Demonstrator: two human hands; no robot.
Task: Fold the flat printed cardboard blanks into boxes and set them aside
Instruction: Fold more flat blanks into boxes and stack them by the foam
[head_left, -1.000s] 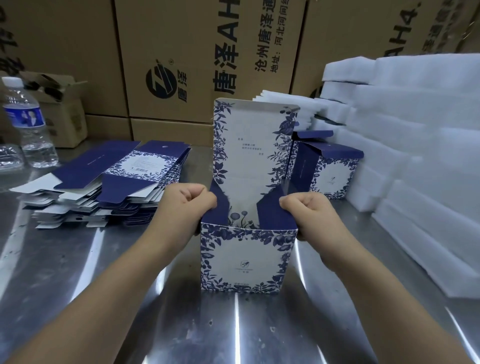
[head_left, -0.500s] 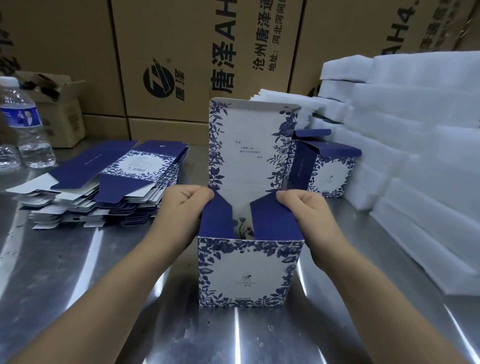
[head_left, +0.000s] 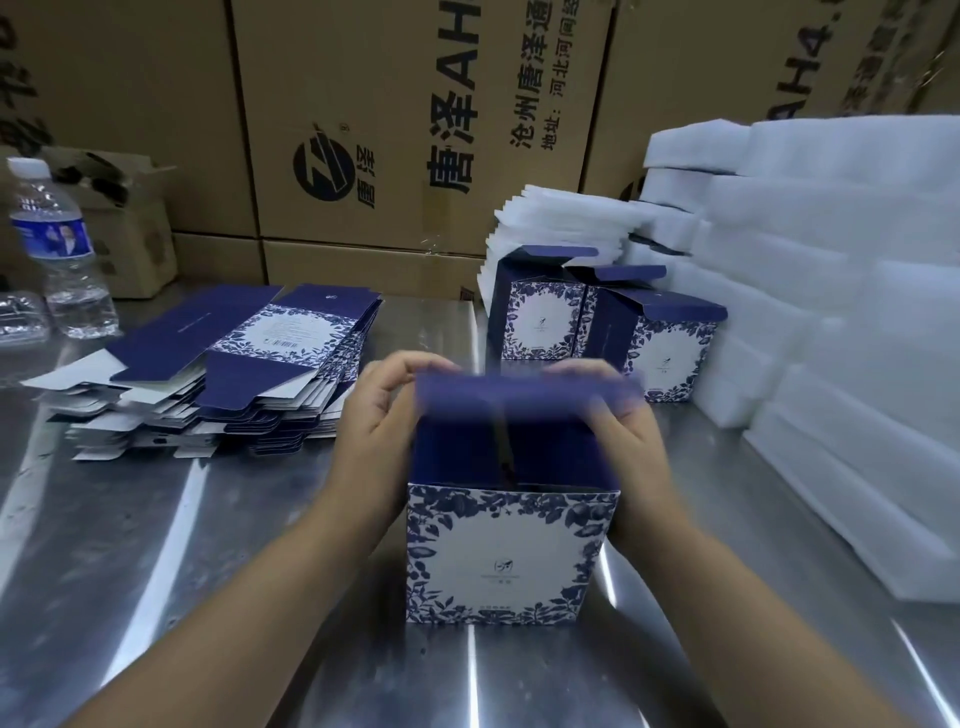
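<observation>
Head view shows the left hand (head_left: 384, 415) and right hand (head_left: 618, 421) pinching the box (head_left: 511, 553) lid flap (head_left: 524, 387); tucking it in likely comes next

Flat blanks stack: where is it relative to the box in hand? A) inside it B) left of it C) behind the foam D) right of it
B: the stack of flat blanks lies on the metal table, left of the box held between both hands.
</observation>
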